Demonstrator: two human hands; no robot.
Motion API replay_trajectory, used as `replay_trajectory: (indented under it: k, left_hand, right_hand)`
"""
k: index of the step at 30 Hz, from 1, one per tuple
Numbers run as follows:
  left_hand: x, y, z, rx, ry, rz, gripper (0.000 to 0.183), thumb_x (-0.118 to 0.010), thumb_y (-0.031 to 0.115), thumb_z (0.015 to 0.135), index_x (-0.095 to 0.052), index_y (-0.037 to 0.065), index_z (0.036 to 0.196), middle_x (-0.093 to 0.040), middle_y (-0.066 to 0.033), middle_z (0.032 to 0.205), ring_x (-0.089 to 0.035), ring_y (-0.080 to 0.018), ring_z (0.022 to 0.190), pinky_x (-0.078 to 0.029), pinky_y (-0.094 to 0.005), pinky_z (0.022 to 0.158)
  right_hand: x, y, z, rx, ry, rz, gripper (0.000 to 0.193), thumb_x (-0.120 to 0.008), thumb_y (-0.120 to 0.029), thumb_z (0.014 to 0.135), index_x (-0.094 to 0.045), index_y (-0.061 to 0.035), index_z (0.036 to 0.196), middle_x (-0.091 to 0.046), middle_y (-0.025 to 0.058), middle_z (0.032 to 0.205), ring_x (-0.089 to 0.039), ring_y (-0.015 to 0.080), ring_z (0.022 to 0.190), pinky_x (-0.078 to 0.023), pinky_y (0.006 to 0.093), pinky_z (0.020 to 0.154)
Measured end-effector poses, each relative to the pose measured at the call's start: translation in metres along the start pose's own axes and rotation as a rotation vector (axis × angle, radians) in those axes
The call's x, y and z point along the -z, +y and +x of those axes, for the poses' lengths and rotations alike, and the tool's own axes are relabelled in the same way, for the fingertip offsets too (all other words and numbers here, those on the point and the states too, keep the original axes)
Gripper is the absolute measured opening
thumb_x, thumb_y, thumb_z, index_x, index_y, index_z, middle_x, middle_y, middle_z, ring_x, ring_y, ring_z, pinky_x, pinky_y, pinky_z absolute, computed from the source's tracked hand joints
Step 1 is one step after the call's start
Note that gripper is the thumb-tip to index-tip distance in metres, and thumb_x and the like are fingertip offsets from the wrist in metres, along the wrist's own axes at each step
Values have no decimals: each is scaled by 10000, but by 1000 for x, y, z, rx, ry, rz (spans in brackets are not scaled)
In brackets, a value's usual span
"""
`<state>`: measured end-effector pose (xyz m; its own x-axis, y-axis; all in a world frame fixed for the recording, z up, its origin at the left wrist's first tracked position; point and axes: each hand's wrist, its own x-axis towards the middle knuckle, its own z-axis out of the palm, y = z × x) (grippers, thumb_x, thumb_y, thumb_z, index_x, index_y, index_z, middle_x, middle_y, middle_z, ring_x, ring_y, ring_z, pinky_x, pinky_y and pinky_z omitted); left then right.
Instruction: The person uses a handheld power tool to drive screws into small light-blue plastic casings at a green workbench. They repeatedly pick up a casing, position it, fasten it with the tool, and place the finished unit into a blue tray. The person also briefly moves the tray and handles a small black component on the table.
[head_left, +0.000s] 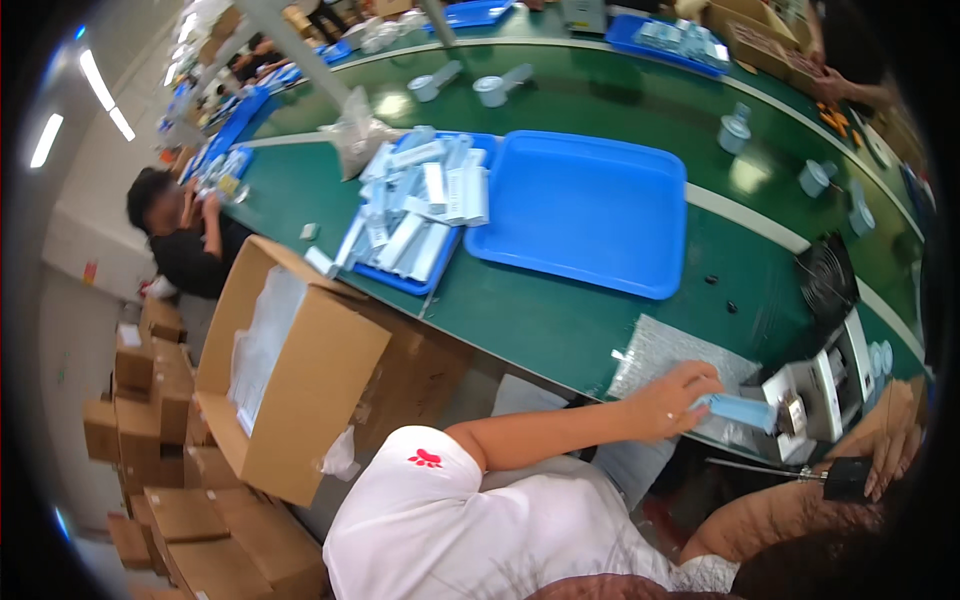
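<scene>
My left hand reaches across to the right edge of the green table, fingers closed round one end of a light blue, long narrow piece. The far end of that piece meets a small metal part on a white and black machine. Lower right, my right hand has its fingers round a black block-shaped grip. A thin metal rod extends leftward from beside the grip. Under my left hand lies a sheet of clear bubble wrap.
A bare blue tray lies beside another tray heaped with light blue and white boxes. An open carton stands left of the table. Light blue handled parts sit on the green conveyor. Another person works at far left.
</scene>
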<state>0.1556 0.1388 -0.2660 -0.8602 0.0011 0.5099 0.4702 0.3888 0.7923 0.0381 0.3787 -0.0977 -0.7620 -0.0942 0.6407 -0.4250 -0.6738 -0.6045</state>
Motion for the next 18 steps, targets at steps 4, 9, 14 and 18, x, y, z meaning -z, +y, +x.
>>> replay_trajectory:
  k: [4,9,14,18]
  left_hand:
    - [-2,-6,3,-8,41,58,380,-595,67,881,-528,18,1252,-519,-216,1249,-492,-412,1183,-401,-493,1039]
    - [-1,-9,8,22,29,137,334,-532,63,899,-526,-19,1223,-546,-237,1181,-544,-393,1083,-422,-459,984]
    - [-3,-4,15,31,-26,65,282,-471,66,954,-526,-28,1214,-539,-223,1196,-543,-361,1093,-417,-414,981]
    - [-1,-2,13,32,-20,80,273,-463,57,960,-527,-31,1210,-540,-219,1194,-543,-352,1093,-416,-402,983]
  right_hand:
    - [-19,-20,0,35,127,-238,594,-452,-506,900,-482,32,1150,-547,174,930,-523,224,670,-449,348,605]
    - [-48,-24,16,159,350,-717,556,-417,-458,912,-497,29,1169,-586,193,951,-538,245,687,-455,381,626]
    - [-28,-12,40,371,282,-576,503,-410,-395,918,-515,17,1185,-613,217,912,-557,265,680,-460,394,616]
    - [-50,9,44,460,322,-779,473,-460,-378,994,-442,14,1260,-575,164,799,-534,194,549,-458,301,499]
